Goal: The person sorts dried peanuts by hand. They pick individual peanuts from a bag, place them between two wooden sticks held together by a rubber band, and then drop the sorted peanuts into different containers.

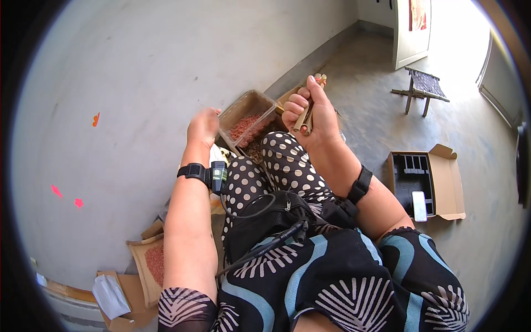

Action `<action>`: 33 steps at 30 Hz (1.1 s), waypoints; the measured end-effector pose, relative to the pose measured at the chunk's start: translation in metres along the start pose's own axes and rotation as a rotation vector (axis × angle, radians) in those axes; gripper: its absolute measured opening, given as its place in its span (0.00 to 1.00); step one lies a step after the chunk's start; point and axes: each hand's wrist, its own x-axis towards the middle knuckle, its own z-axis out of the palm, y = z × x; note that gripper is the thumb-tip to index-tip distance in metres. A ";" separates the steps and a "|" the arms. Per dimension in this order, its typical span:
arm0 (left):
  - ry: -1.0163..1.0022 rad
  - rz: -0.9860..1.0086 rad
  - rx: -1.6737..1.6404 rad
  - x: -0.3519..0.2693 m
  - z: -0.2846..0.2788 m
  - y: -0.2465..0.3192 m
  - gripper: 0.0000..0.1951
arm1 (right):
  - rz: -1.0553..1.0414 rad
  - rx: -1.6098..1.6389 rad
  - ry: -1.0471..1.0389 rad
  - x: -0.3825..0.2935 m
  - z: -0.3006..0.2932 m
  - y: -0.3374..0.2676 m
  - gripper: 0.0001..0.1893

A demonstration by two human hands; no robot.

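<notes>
My right hand [313, 110] is raised and closed around a few short tan sticks or tubes [304, 124], with red bands at their upper end. Beside the rim of a clear plastic bin [271, 108] is my left hand [203, 126], blurred, its fingers curled; what it may hold cannot be made out. Reddish shelled peanuts [244, 128] lie in the bin. Below them, near my knees, is a heap of brownish bits that look like shells [254, 152]. A cardboard box edge [288, 97] shows behind my right hand.
An open carton [446, 182] with a black insert and a phone [419, 206] lies on the floor at right. A folding stool [425, 83] stands near the open door [410, 37]. At lower left are a sack of peanuts [155, 263] and a cardboard box [135, 290].
</notes>
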 end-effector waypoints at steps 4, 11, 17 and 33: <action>-0.064 -0.050 -0.101 -0.013 0.000 0.010 0.15 | 0.025 0.008 0.042 -0.002 0.006 0.010 0.18; -0.157 -0.049 -0.164 -0.034 0.027 0.020 0.12 | 0.033 0.011 0.047 -0.004 0.005 0.009 0.20; -0.112 0.102 -0.122 -0.020 0.041 0.021 0.11 | 0.029 0.024 0.028 -0.003 0.000 0.006 0.19; 0.036 -0.115 0.523 0.000 0.035 0.009 0.11 | -0.015 0.049 0.010 0.002 -0.007 -0.006 0.18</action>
